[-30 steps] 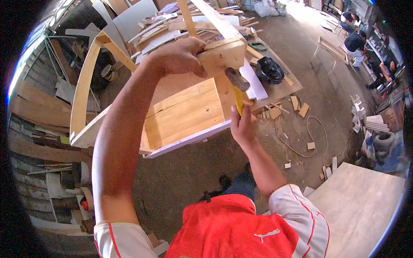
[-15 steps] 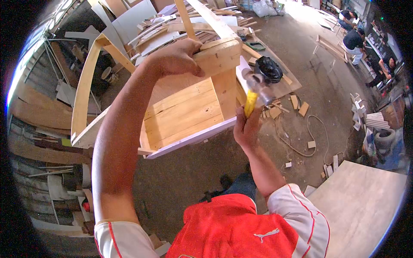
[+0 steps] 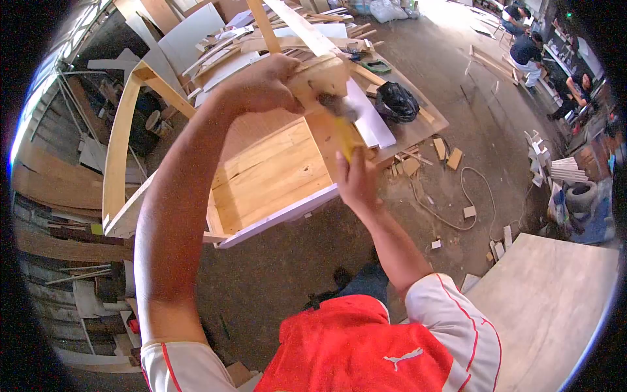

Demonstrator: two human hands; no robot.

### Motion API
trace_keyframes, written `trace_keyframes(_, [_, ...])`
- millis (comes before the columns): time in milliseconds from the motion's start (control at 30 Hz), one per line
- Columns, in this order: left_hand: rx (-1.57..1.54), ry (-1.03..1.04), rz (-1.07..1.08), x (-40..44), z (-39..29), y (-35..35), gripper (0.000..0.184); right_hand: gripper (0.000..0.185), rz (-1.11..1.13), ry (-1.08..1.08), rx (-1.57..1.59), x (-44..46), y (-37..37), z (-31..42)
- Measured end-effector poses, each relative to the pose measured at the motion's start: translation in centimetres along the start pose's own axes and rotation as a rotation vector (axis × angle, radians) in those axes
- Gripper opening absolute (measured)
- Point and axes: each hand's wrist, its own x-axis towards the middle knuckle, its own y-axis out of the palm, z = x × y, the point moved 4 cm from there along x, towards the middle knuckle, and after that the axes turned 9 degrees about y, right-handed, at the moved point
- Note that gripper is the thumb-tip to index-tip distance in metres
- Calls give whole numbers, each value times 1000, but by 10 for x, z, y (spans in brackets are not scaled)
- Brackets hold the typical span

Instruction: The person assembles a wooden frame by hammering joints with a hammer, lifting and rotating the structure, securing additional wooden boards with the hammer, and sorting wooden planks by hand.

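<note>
My left hand (image 3: 271, 85) is wrapped round the upper corner of a wooden frame (image 3: 325, 75), its thumb on the near face. In my right hand (image 3: 358, 179) is a hammer (image 3: 348, 134) by its yellow handle. The hammer's head is blurred and lies over the near face of the frame's corner; contact between them cannot be made out. Below the corner, the frame is joined to an open box with a light plywood panel (image 3: 271, 173) inside and a pale front edge (image 3: 281, 214). A curved wooden side piece (image 3: 117, 150) rises at the left.
Offcuts and boards (image 3: 241, 49) are heaped behind the frame. A black plastic bag (image 3: 397, 102) sits on a sheet at right, with a cable (image 3: 460, 215) and wood blocks (image 3: 454, 159) on the floor. A large board (image 3: 545, 307) lies lower right. Other people (image 3: 526, 52) are far right.
The hammer and my right hand have swung left and the hammer's head is now at the frame's corner. My left hand keeps its hold; the whole view has shifted slightly.
</note>
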Motion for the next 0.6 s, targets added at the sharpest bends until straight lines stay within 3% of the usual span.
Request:
trace_keyframes(33, [3,0,27,1,0,0,49,25,134,101,-37,-4,11,-4])
trace_keyframes(67, [-16,18,20,3,0,-5,49,24,47,17,118,-4,5,-3])
trace_keyframes(200, [-59,-12,15,0,4,2,47,21,-177,24,251,-7,-28,0])
trace_keyframes(300, [-28,3,0,0,1,0,46,23,-206,-95,-96,3,-7,-9])
trace_keyframes(333, [-19,19,-5,0,-1,-1,46,25,16,58,1,12,4,-9])
trace_keyframes(433, [-96,15,16,0,0,3,43,25,-77,-112,133,8,-17,8])
trace_keyframes(533, [-86,-11,21,-1,0,2,44,20,-194,-74,316,-1,-25,8])
trace_keyframes(600, [-66,-9,11,-2,0,1,45,20,-175,-131,117,6,-22,4])
